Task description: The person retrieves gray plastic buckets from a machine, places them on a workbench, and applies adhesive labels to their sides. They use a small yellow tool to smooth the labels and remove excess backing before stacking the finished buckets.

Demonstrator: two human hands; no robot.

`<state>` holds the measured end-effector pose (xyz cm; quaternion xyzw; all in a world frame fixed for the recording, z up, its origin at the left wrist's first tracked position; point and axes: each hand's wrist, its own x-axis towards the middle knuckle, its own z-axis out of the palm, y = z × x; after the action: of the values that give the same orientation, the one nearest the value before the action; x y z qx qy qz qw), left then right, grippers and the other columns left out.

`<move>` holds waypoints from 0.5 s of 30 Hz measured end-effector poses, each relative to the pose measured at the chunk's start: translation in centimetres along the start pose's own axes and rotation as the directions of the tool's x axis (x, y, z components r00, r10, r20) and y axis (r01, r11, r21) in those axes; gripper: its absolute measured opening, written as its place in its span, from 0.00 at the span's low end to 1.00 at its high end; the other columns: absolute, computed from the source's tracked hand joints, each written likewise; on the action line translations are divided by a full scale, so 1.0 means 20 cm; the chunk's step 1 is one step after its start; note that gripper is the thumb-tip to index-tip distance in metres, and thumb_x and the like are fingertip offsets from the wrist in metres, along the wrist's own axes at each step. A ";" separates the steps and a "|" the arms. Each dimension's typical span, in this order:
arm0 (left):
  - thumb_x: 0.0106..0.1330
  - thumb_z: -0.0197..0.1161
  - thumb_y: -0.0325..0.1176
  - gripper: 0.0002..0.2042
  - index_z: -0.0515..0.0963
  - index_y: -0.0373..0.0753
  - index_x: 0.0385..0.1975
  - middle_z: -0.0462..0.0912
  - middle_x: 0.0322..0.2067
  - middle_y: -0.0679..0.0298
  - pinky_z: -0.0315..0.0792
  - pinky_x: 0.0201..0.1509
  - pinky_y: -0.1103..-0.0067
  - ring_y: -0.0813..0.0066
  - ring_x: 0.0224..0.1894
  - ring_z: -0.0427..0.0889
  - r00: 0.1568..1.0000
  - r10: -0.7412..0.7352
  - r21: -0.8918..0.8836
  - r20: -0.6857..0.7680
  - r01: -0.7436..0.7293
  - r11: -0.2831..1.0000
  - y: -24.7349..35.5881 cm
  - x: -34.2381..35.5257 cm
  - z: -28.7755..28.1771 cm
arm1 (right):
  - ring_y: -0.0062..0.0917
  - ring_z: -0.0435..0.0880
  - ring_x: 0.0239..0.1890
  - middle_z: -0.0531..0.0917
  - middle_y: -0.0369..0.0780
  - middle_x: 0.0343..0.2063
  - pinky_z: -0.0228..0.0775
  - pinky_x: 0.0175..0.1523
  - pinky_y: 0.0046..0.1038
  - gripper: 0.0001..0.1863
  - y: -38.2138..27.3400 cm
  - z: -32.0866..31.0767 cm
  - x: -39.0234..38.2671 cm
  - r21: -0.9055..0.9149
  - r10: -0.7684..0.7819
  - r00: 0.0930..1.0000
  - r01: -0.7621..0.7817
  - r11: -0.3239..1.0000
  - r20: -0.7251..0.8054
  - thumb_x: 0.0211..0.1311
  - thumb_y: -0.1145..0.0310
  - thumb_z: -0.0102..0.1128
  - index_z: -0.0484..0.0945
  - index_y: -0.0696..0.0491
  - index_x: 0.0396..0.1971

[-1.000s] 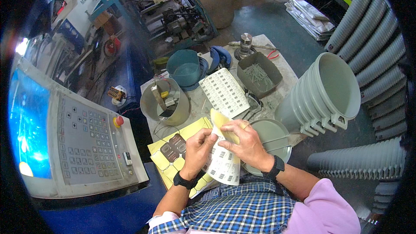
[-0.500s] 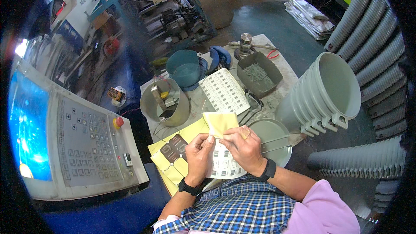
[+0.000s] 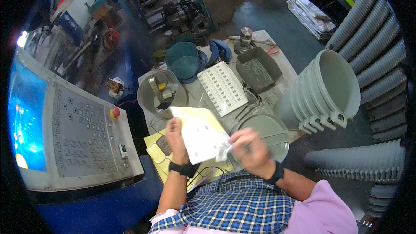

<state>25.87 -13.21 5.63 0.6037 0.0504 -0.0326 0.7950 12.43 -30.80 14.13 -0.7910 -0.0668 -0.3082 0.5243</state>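
Note:
My left hand (image 3: 176,141) grips the left edge of a white label sheet (image 3: 200,141), thumb side up. The sheet is tilted, with faint dark print on it and a pale yellow layer along its far edge. At its near right corner a small strip of label (image 3: 223,151) curls up, pinched in the fingertips of my right hand (image 3: 252,151), which is smeared by motion. Beneath lie yellow backing sheets (image 3: 152,146) with dark rounded labels, partly covered by the left hand. A round grey-green lid-like piece (image 3: 271,125) is beside the right hand.
Farther off on the table are another label sheet (image 3: 222,89), a square bin of thin pieces (image 3: 258,71), a grey tub with tools (image 3: 173,86) and a teal tub (image 3: 182,60). Nested grey buckets (image 3: 299,99) stand right; a control panel (image 3: 82,134) stands left.
The sheet's folded-back yellow flap has come down, and its white printed face has swung up leftward. My left hand moved left and up; my right hand shifted slightly right, pinching a curled strip.

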 end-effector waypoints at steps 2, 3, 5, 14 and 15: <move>0.68 0.55 0.34 0.08 0.72 0.36 0.37 0.77 0.31 0.65 0.71 0.35 0.82 0.79 0.29 0.74 0.985 0.065 -0.058 -0.161 -0.076 0.995 -0.14 0.08 -0.14 | 0.22 0.79 0.32 0.78 0.38 0.31 0.73 0.39 0.24 0.04 0.05 -0.16 -0.03 0.387 0.502 0.846 -0.408 0.827 -0.181 0.63 0.74 0.54 0.69 0.56 0.31; 0.69 0.54 0.34 0.08 0.71 0.36 0.39 0.76 0.29 0.65 0.71 0.35 0.82 0.78 0.28 0.75 0.986 0.074 -0.194 -0.150 -0.102 0.976 -0.23 0.09 -0.21 | 0.19 0.79 0.29 0.77 0.38 0.30 0.75 0.37 0.21 0.06 0.12 -0.28 -0.02 0.294 0.556 0.807 -0.492 0.820 -0.199 0.62 0.74 0.55 0.68 0.58 0.34; 0.68 0.53 0.33 0.08 0.70 0.35 0.40 0.75 0.28 0.66 0.71 0.30 0.83 0.79 0.27 0.74 0.956 -0.079 -0.095 -0.281 0.054 0.994 -0.41 0.12 -0.35 | 0.20 0.80 0.28 0.76 0.39 0.27 0.76 0.35 0.22 0.10 0.26 -0.42 -0.06 0.321 0.672 0.704 -0.597 0.735 -0.229 0.59 0.76 0.57 0.66 0.59 0.36; 0.61 0.55 0.23 0.15 0.67 0.29 0.47 0.75 0.44 0.55 0.72 0.47 0.75 0.67 0.44 0.76 0.905 -0.173 0.367 -0.389 0.325 0.872 -0.79 -0.22 -0.47 | 0.23 0.83 0.19 0.83 0.42 0.23 0.74 0.27 0.24 0.16 0.60 -0.29 -0.31 -0.024 0.803 0.552 -0.827 0.562 -0.226 0.49 0.73 0.63 0.76 0.61 0.39; 0.60 0.56 0.23 0.16 0.67 0.29 0.48 0.74 0.45 0.55 0.70 0.50 0.75 0.67 0.46 0.75 0.956 -0.102 0.413 -0.274 0.212 0.886 -0.72 -0.25 -0.40 | 0.23 0.83 0.18 0.83 0.43 0.22 0.74 0.25 0.25 0.10 0.61 -0.27 -0.31 0.079 0.836 0.501 -0.846 0.528 -0.224 0.51 0.72 0.62 0.78 0.62 0.32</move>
<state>18.88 -9.51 -9.71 0.7599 0.1886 -0.0330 0.6212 10.43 -39.51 2.50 -0.6919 0.3943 -0.1071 0.5952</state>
